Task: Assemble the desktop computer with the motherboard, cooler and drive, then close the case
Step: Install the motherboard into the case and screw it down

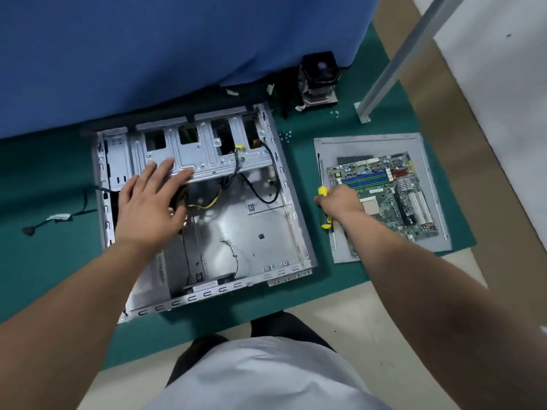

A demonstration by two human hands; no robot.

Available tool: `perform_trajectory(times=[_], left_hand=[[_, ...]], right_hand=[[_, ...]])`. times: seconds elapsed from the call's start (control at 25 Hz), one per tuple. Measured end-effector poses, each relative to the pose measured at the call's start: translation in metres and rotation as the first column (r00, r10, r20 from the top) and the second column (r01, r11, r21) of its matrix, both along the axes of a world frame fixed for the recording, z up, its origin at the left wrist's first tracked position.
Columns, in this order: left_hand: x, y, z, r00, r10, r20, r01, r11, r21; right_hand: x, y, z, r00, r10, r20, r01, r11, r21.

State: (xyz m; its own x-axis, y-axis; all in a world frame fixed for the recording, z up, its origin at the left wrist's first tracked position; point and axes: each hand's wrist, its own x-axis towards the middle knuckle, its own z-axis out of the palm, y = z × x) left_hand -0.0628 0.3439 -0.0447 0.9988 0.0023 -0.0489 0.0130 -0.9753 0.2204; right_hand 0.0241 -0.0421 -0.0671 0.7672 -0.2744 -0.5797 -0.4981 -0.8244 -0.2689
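Case (260, 232): open, lying flat on the green mat (44, 179), its inside facing up; loose black and yellow cables run across the bare metal floor
Drive cage (207, 155): grey metal bracket spanning the far end of the case
Left hand (151, 202): open, fingers straight and spread, fingertips resting on the near edge of the drive cage
Right hand (340, 199): curled round the yellow handle of a screwdriver (322, 192), at the left edge of the motherboard
Screwdriver: black shaft pointing away from the person, a yellow end showing below the wrist
Motherboard (396, 196): lying flat on the grey side panel (370, 143), right of the case and apart from it; blue and green memory slots face up
Cooler (319, 78): black fan on a metal heatsink, standing on the mat beyond the case, by the blue curtain (148, 48)
Screws (285, 136): a few small ones on the mat between case and panel
Loose cable (50, 220): black, on the mat left of the case
Drive: cannot tell where it is
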Motion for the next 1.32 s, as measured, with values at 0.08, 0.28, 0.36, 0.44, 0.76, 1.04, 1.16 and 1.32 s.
perform_trajectory(times=[0.08, 0.28, 0.36, 0.44, 0.76, 1.04, 1.16, 1.32], left_hand=[[-0.002, 0.0, 0.0, 1.0, 0.004, 0.003, -0.004, 1.0, -0.007], [-0.001, -0.004, 0.005, 0.999, 0.033, 0.012, -0.032, 0.999, -0.036], [-0.001, -0.004, 0.006, 0.999, 0.034, 0.012, -0.034, 0.999, -0.03], [-0.001, -0.003, 0.006, 1.0, 0.031, 0.003, -0.031, 0.999, -0.018], [-0.009, 0.0, 0.013, 0.972, 0.193, 0.135, -0.148, 0.946, -0.288], [-0.016, 0.053, 0.027, 0.765, 0.641, -0.065, -0.569, 0.626, -0.533], [-0.016, 0.073, 0.025, 0.727, 0.607, -0.32, -0.64, 0.433, -0.635], [-0.015, 0.092, 0.024, 0.792, 0.584, -0.181, -0.548, 0.549, -0.631]], right_hand=[[0.011, 0.013, -0.01, 0.997, 0.071, -0.013, -0.072, 0.993, -0.098], [0.017, 0.023, -0.024, 0.981, 0.195, -0.026, -0.194, 0.945, -0.265], [0.015, 0.023, -0.019, 0.978, 0.205, -0.039, -0.208, 0.946, -0.248], [0.012, 0.024, -0.005, 0.979, 0.199, -0.037, -0.202, 0.952, -0.23], [-0.022, 0.118, 0.099, 0.788, 0.22, 0.575, -0.415, 0.879, 0.234], [-0.05, 0.137, 0.071, 0.789, 0.486, 0.376, -0.538, 0.842, 0.04], [-0.062, 0.128, 0.063, 0.71, 0.6, 0.368, -0.628, 0.776, -0.056], [-0.075, 0.11, 0.064, 0.624, 0.666, 0.409, -0.544, 0.745, -0.385]])
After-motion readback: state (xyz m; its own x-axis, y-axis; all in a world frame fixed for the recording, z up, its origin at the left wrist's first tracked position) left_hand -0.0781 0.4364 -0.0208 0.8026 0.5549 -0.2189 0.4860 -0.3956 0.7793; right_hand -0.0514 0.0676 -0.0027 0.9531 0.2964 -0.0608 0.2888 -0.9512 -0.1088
